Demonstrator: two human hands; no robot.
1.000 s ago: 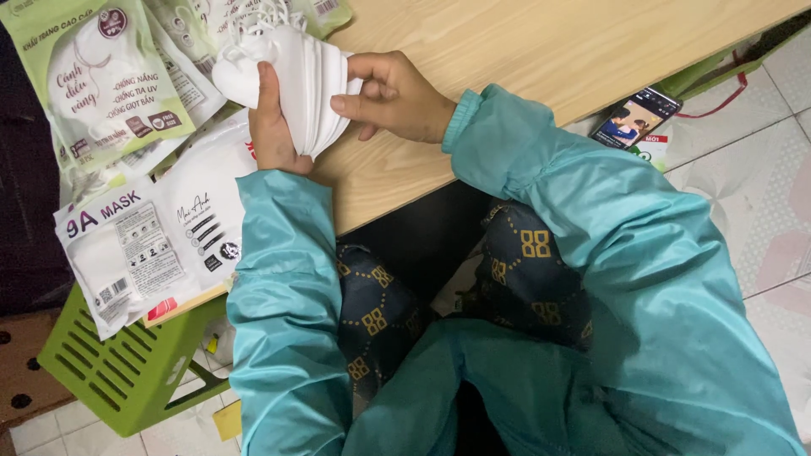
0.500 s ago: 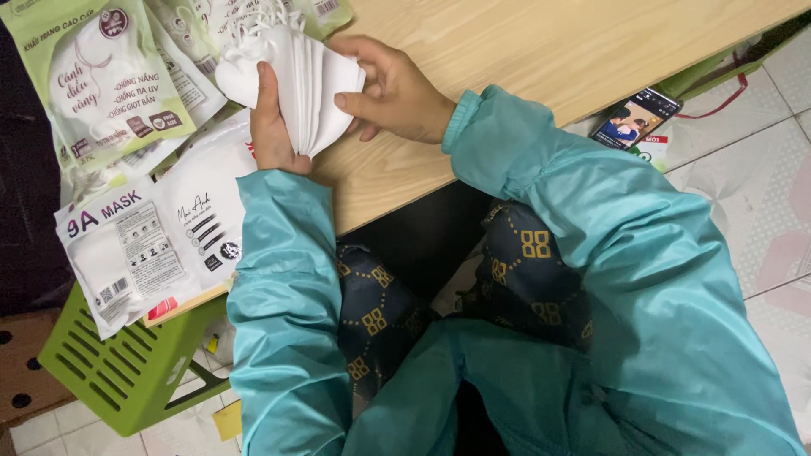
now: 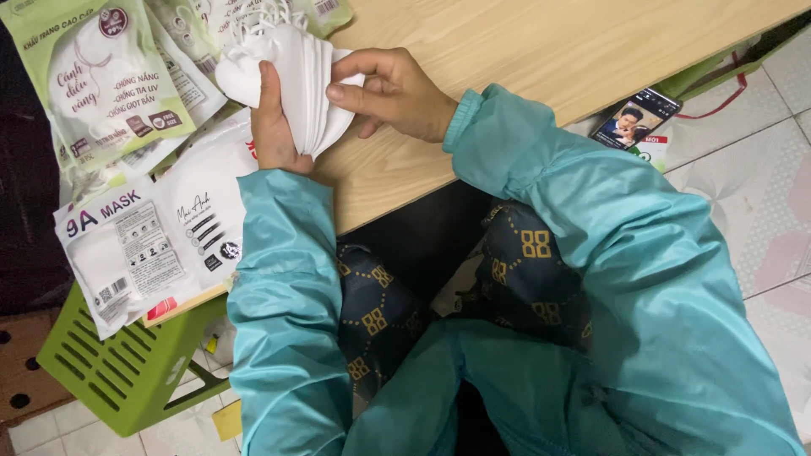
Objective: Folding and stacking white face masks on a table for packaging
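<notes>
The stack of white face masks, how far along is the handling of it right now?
Done: the stack of white masks is gathered edge-up on the wooden table. In hand: left hand braces it, right hand pinches its edge. Left: the stack is outside any pouch; the flat green pouch and white pouch lie beside it.

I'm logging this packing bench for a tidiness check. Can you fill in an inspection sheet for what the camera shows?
Surface: wooden table, right part bare.
Job's things: stack of white masks, held over the table edge.
Clutter: mask packets piled at left, some overhanging.
Grippers: left hand grips the stack from below; right hand pinches its top edge.
Cables: red cord on the floor.
Surroundings: green crate, phone, tiled floor.
</notes>
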